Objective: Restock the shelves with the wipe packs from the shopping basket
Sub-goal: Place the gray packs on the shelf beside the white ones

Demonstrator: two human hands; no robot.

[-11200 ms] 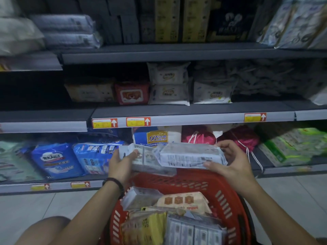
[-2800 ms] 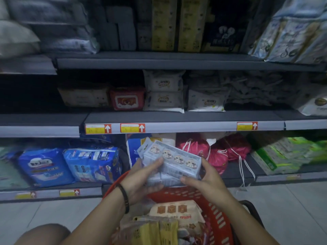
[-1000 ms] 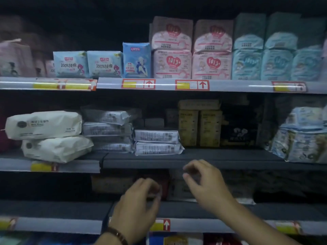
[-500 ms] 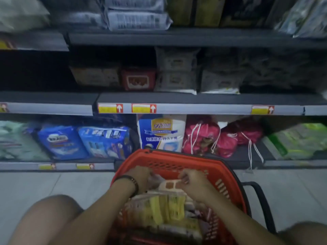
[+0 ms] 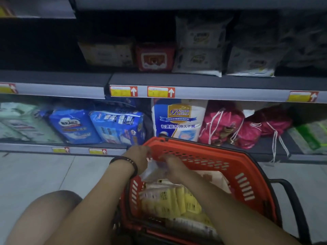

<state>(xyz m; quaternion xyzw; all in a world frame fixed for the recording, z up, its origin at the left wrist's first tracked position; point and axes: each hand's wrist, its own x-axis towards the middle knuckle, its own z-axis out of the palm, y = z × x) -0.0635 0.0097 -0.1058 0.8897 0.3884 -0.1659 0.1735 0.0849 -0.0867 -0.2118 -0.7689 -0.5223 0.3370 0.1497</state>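
Note:
A red shopping basket (image 5: 247, 175) stands on the floor in front of the shelves. Inside lie yellow wipe packs (image 5: 169, 200) and a beige pack (image 5: 212, 177) behind them. Both my hands are inside the basket's far left corner. My left hand (image 5: 139, 158), with a dark bead bracelet at the wrist, and my right hand (image 5: 172, 167) are closed on a clear grey wipe pack (image 5: 153, 171) that is tilted up between them. The pack is blurred and partly hidden by my fingers.
White wipe packs (image 5: 200, 50) and a red pack (image 5: 155, 58) sit on the middle shelf (image 5: 212, 82). The bottom shelf holds blue diaper bags (image 5: 116, 127), a white-blue bag (image 5: 178, 119) and pink drawstring bags (image 5: 224, 126). My knee (image 5: 40, 218) is at lower left.
The two grey packs went onto an upper shelf. My view dropped back to the basket, and both hands reached in and have now lifted a clear pack at its far left.

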